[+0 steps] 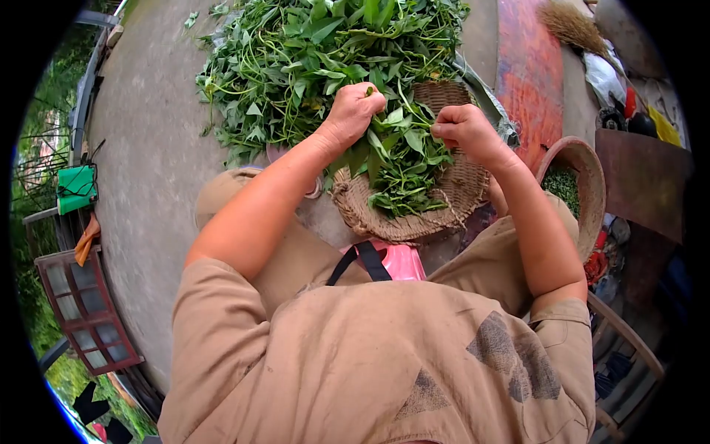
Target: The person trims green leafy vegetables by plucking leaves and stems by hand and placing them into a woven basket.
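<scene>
My left hand [353, 115] is closed in a fist around leafy green stems [379, 144]; a cut or broken stem end pokes out above the thumb. To its right, my right hand [470, 133] pinches thumb and forefinger together at the end of a thin leafy stem [419, 112], though the fingertips partly hide it. Both hands are above a shallow woven basket [470, 181], in which a heap of leafy tips [403, 185] lies. Just beyond the hands spreads a large pile of long-stemmed greens [296, 48] on the ground.
Pink plastic [403, 263] shows between my knees. At right stand a round tub [589, 196] with chopped greens inside, a red board [525, 66] and a straw broom [573, 26]. A framed window panel [89, 311] and a green box [76, 189] are at left.
</scene>
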`<action>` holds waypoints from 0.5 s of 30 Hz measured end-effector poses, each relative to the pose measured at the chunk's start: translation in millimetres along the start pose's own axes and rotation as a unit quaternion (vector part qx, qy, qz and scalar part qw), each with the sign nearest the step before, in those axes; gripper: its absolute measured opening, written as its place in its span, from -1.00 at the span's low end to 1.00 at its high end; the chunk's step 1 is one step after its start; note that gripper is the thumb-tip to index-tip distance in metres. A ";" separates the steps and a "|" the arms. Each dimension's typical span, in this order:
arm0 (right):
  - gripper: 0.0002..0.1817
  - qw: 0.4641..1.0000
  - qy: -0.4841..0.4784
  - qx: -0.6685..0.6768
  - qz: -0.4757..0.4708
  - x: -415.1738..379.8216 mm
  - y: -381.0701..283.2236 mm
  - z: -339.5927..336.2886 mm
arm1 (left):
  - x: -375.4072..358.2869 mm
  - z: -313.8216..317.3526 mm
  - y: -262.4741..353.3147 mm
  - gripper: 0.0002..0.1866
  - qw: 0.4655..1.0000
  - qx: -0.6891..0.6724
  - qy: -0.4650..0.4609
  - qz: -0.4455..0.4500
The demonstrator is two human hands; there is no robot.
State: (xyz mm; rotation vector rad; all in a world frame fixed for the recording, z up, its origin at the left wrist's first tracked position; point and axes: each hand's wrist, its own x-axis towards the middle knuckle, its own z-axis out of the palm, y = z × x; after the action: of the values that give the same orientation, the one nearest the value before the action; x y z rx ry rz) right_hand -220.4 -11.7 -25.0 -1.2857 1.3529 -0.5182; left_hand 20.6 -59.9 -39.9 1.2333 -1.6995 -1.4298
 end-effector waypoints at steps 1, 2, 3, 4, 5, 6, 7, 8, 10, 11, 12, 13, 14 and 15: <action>-0.84 0.999 -0.021 0.007 0.029 -0.6 1.0 -4.1 | 0.3 -1.4 0.7 -0.81 1.000 0.007 -0.017 0.002; -0.84 0.999 -0.026 0.008 0.044 -0.3 1.2 -7.4 | 0.1 -1.9 0.0 -0.82 0.999 0.013 -0.033 0.002; -0.85 0.998 -0.032 0.010 0.059 0.1 0.8 -9.7 | -0.2 -1.5 -0.1 -0.82 0.998 0.006 -0.054 -0.020; -0.85 0.996 -0.040 0.011 0.076 -0.4 1.6 -9.7 | -2.5 1.3 -0.7 -0.83 0.997 0.058 -0.045 -0.001; -0.83 0.996 -0.034 0.026 0.074 -0.8 3.3 -7.3 | -5.6 6.0 -1.2 -0.82 0.993 0.110 -0.035 0.018; -0.82 0.996 -0.029 0.040 0.071 -0.3 4.7 -3.7 | -9.4 10.2 1.9 -0.82 0.986 0.161 -0.024 0.037; -0.80 0.996 -0.023 0.055 0.068 0.5 4.3 -0.5 | -12.6 13.1 3.4 -0.83 0.976 0.204 -0.022 0.076; -0.80 0.997 -0.036 0.033 0.065 0.3 2.3 0.9 | -15.4 16.7 7.2 -0.85 0.979 0.189 -0.040 0.060; -0.81 0.996 -0.060 -0.011 0.058 -1.5 -5.6 2.4 | -15.5 23.5 2.0 -0.83 0.945 0.229 -0.019 0.234; -0.81 0.996 -0.064 -0.005 0.057 0.4 -3.5 4.2 | -16.4 27.6 -0.7 -0.78 0.929 0.257 -0.018 0.267; -0.81 0.996 -0.068 0.001 0.057 2.9 -0.1 6.8 | -17.7 30.4 -0.7 -0.78 0.923 0.269 -0.026 0.275; -0.82 0.996 -0.072 0.006 0.057 4.3 1.9 8.7 | -19.0 32.9 -0.8 -0.77 0.917 0.280 -0.033 0.282; -0.83 0.996 -0.074 0.001 0.042 4.7 3.1 10.0 | -20.7 35.5 -1.0 -0.77 0.911 0.290 -0.040 0.289; -0.84 0.997 -0.076 -0.004 0.027 5.0 2.5 12.0 | -23.0 37.8 -0.2 -0.76 0.910 0.297 -0.044 0.286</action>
State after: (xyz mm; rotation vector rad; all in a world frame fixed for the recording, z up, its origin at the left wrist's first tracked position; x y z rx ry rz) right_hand -209.4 -10.9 -32.4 -1.2652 1.2600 -0.3697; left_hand -3.3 -23.4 -46.7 0.8230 -2.4046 -0.6379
